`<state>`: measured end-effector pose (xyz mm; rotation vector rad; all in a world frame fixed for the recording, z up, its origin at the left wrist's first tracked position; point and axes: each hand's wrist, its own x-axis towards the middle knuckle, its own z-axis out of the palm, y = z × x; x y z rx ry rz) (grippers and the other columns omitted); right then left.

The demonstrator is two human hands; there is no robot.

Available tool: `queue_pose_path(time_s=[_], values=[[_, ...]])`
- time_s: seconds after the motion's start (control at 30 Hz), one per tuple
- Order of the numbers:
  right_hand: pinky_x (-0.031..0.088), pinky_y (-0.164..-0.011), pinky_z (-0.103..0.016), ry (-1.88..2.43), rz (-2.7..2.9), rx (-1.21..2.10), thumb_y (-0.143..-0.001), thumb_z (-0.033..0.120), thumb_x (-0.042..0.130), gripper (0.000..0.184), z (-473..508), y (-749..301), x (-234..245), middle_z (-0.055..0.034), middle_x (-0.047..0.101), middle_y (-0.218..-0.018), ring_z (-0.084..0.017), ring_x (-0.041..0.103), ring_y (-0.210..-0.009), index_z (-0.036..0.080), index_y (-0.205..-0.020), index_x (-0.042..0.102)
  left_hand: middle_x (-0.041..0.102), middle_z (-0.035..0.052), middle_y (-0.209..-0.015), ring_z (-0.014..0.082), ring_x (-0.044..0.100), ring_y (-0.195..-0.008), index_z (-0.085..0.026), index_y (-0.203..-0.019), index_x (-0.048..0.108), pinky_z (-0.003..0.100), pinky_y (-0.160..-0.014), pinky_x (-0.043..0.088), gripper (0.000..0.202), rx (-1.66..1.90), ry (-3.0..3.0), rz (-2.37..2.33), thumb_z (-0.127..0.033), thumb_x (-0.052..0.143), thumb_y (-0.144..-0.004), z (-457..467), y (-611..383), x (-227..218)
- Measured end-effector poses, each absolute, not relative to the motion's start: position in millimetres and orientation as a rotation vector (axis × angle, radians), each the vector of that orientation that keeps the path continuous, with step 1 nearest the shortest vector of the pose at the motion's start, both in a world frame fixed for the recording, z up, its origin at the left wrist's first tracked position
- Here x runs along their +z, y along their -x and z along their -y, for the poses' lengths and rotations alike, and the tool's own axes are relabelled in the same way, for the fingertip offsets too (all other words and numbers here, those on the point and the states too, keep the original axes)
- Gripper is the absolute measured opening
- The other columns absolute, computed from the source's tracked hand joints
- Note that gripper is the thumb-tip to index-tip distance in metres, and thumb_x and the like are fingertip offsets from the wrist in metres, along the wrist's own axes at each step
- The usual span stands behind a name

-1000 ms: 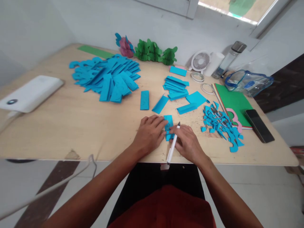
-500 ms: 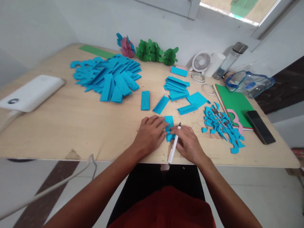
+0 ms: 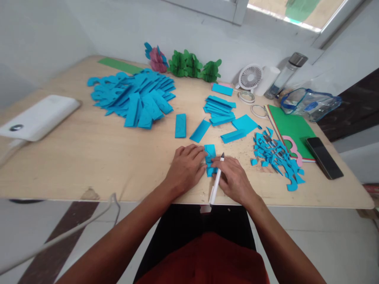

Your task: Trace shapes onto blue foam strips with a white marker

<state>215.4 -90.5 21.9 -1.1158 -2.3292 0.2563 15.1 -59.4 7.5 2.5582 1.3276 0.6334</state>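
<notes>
My left hand [image 3: 186,167] lies flat near the table's front edge, fingers spread, pressing down a small folded blue paper piece [image 3: 210,152]. My right hand [image 3: 235,177] is closed around a white pen [image 3: 216,181] whose black tip rests at the paper's right edge. The lower part of the paper is hidden under both hands.
On the wooden table [image 3: 89,157] lie a big heap of blue cut shapes [image 3: 133,96], a stack of blue strips [image 3: 219,108], blue scraps [image 3: 276,156], green card [image 3: 291,128], a phone [image 3: 324,157], a small fan [image 3: 250,77], a bottle [image 3: 284,75], tape rolls [image 3: 246,96] and a white device [image 3: 38,116].
</notes>
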Motion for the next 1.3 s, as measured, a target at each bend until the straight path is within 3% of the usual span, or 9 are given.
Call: queue_pose_path(time_s=[0.4, 0.87, 1.3], values=[[0.046, -0.096, -0.044, 1.076, 2.370, 0.272, -0.090, 0.012, 0.053, 0.026, 86.1, -216.4, 22.7, -0.0110, 0.070, -0.119, -0.026, 0.062, -0.115, 0.023, -0.113, 0.059, 0.061, 0.0132, -0.134, 0.0300, 0.051, -0.125, -0.017, -0.114, 0.061, 0.049, -0.102, 0.038, 0.027, 0.636, -2.555, -1.311, -0.026, 0.046, -0.094, 59.7, -14.4, 7.7], [0.046, -0.096, -0.045, 1.053, 2.359, 0.320, -0.089, 0.009, 0.054, 0.029, 83.9, -216.8, 24.9, -0.0099, 0.071, -0.117, -0.026, 0.064, -0.112, 0.024, -0.113, 0.059, 0.064, 0.0123, -0.128, 0.0300, 0.052, -0.121, -0.019, -0.106, 0.064, 0.049, -0.099, 0.038, 0.022, 0.658, -2.555, -1.301, -0.025, 0.048, -0.092, 58.7, -13.9, 7.1], [0.045, -0.097, -0.044, 1.064, 2.367, 0.305, -0.090, 0.010, 0.055, 0.028, 84.0, -216.5, 24.6, -0.0102, 0.070, -0.119, -0.025, 0.063, -0.113, 0.024, -0.113, 0.060, 0.061, 0.0143, -0.134, 0.0308, 0.052, -0.126, -0.016, -0.119, 0.060, 0.051, -0.102, 0.039, 0.032, 0.716, -2.547, -1.312, -0.024, 0.046, -0.092, 60.8, -12.6, 7.0]])
